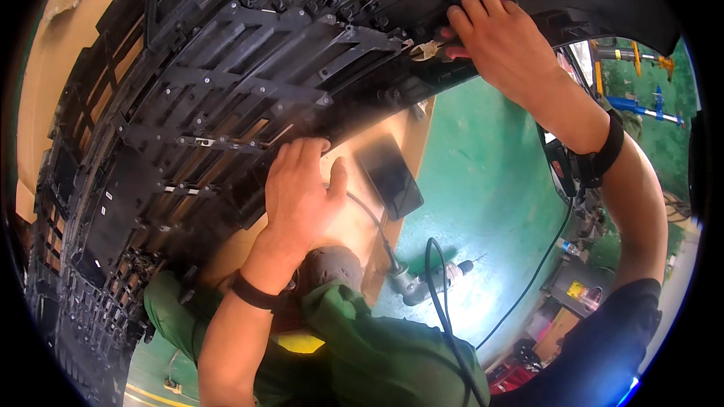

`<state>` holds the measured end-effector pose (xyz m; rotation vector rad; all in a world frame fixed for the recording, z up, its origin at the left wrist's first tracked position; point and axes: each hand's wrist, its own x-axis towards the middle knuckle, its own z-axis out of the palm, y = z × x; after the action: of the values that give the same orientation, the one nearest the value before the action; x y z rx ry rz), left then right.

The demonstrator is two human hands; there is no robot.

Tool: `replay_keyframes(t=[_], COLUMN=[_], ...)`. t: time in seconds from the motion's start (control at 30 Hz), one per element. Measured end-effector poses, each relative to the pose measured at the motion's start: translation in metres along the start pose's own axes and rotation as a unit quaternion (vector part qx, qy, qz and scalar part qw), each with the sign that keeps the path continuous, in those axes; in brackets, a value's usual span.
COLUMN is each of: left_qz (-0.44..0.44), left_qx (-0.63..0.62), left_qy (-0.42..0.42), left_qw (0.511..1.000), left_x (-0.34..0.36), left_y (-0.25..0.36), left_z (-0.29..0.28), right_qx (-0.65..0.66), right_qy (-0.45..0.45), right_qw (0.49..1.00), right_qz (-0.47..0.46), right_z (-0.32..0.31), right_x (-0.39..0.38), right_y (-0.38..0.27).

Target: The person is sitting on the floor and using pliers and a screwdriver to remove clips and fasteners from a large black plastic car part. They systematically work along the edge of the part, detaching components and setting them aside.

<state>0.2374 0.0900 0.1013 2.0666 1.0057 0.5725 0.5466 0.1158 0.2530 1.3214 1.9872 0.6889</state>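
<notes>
Where the big black plastic panel (219,90) spans the upper left, the left hand (302,188) is at its lower edge, gripping or merely touching, one cannot tell. The right hand (507,49) is closed around red-handled pliers (455,53) beside the panel's edge. Plier work along that edge seems in hand; the next move probably calls for steady, careful aim.

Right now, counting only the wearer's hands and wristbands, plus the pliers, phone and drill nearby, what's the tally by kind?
Hands: 2 (left hand, right hand)
Wristbands: 2 (left band, right band)
Pliers: 1
Phone: 1
Drill: 1
Total: 7
</notes>
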Motion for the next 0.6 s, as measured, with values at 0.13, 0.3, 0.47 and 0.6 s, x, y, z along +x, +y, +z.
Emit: replay_keyframes(t=[0.13,0.3,0.47,0.6], left_qz=[-0.020,-0.027,-0.024,-0.057], left_qx=[-0.021,-0.034,-0.036,-0.049], left_qy=[0.000,-0.002,0.005,-0.018], left_qw=[1.000,0.999,0.999,0.997], left_x=[0.0036,0.0047,0.0034,0.0037], left_y=[-0.0015,-0.0058,-0.0080,-0.0053], left_z=[0.0015,0.0059,0.0081,0.0057], right_qx=[-0.050,-0.099,-0.096,-0.124], right_qy=[0.032,0.010,-0.006,-0.002], right_qw=[0.998,0.995,0.995,0.992], right_qz=[0.000,-0.013,-0.017,-0.022], right_z=[0.0074,0.0039,0.0004,0.0007], right_x=[-0.0016,-0.0016,-0.0022,-0.0027], right_y=[0.0006,-0.0034,-0.0040,-0.0076])
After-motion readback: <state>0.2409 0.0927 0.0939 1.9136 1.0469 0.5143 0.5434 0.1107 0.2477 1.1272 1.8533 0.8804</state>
